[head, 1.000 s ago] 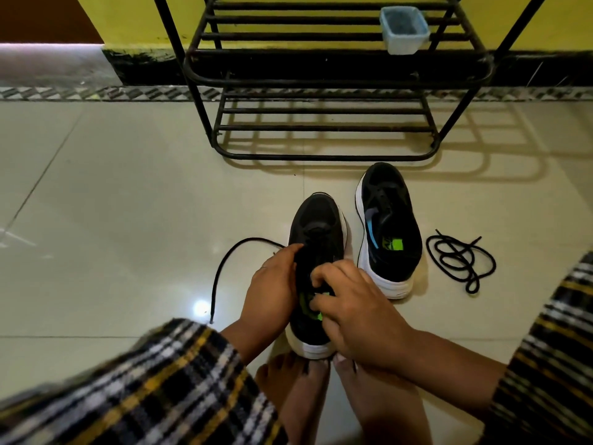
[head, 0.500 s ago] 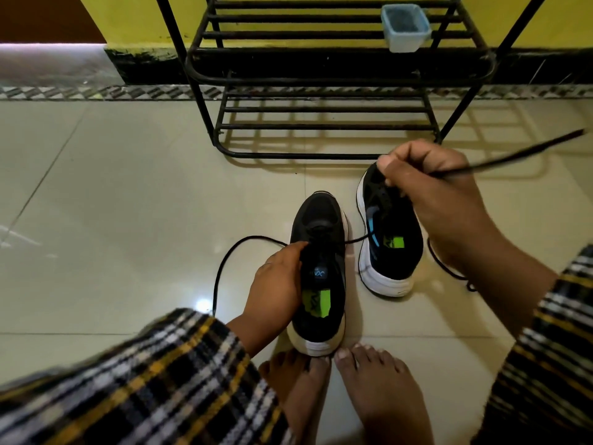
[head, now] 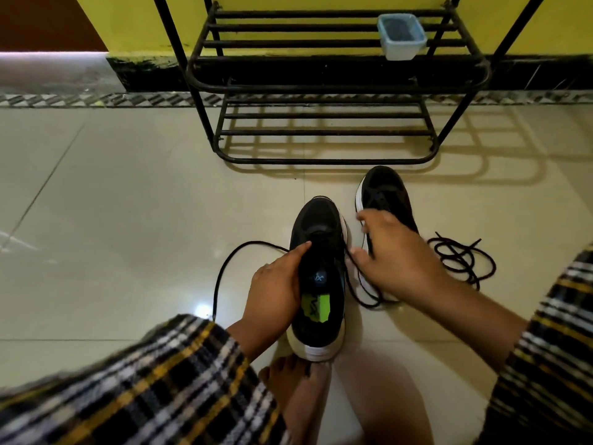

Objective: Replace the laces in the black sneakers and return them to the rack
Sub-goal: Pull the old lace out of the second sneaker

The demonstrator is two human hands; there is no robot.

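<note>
Near sneaker (head: pixel 321 261) sits on the tiled floor (head: pixel 128 220), toe pointing at the rack (head: pixel 324 88), heel just ahead of our bare feet (head: pixel 301 390). Our left hand (head: pixel 276 290) grips its left side, fingers wrapped around the upper, thumb up by the eyelets. A black lace (head: pixel 224 268) runs out of the front eyelets, loops left across the floor and ends near our left sleeve (head: pixel 144 380); its other end runs right, toward our right hand (head: pixel 394 255). Right hand is blurred, fingers curled over the gap between the two shoes; lace strands pass under it, but we cannot tell if it actually pinches one. Second sneaker (head: pixel 385 197) stands just beside the first, to the right and farther forward, partly hidden by the right hand. A loose coiled lace (head: pixel 462 258) lies on the floor right of that sneaker. Rack stands against the yellow wall, lower shelves bare; a pale blue tub (head: pixel 401 35) sits on the upper visible shelf, right end.
</note>
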